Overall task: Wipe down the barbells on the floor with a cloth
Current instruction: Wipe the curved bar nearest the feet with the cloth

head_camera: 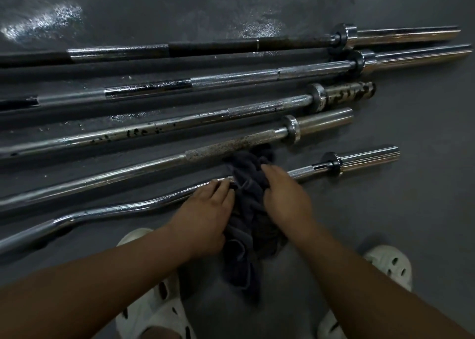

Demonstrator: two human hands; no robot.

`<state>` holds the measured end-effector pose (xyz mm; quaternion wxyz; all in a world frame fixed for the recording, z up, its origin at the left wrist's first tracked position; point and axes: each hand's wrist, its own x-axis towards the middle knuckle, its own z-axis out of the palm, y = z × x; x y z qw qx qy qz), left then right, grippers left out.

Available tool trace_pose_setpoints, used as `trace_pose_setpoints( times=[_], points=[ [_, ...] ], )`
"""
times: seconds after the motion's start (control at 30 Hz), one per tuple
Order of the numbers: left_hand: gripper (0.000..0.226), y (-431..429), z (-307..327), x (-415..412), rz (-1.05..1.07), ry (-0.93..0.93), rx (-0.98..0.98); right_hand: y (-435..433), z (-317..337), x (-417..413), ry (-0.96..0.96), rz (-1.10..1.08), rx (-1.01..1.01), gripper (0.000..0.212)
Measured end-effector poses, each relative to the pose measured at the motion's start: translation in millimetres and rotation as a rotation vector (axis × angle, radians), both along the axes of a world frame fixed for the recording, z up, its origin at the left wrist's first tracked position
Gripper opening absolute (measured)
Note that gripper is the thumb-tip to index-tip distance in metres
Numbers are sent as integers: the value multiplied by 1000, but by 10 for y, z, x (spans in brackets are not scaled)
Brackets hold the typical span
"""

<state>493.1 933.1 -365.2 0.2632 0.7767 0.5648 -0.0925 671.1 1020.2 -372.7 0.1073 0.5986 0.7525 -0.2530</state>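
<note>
Grey glossy floor [424, 210], wet-looking patches at the far side. Six steel barbells lie on it side by side, roughly parallel, sleeves to the right, probably lined up so they can be wiped one after another. The farthest is the long chrome barbell with dark shaft [231, 46]. The middle ones show rust spots and flaked plating.

Nearest the person is the curved chrome curl bar [123, 209], its small collar and sleeve at right. This is judged the bar in hand, since both hands sit on it.

The dark grey crumpled cloth [250, 210] is draped over the curl bar's shaft between the hands. Its far edge touches the next bar and its tail trails back toward the person. Bunched like this, it wraps the shaft for rubbing.

White perforated clogs [154, 313] at the bottom, one each side of the cloth's tail; the person seems to be crouching over the bars.

Right hand [285, 194] is on top of the cloth, fingers curled into the fabric and gripping it against the shaft.

Left hand [205, 210] lies on the bare shaft just beside the cloth, fingertips over the bar, likely steadying it. Can't tell whether it clasps the bar or only presses.
</note>
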Motion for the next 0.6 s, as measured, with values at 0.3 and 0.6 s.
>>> trace_pose_setpoints(
  times=[0.3,0.6],
  points=[
    [86,-182,32,-151,59,-5,-34,34,80,146,-64,-13,15,58],
    [91,-239,-10,-245,65,27,-56,-157,-8,-25,-67,49,-32,67]
  ],
)
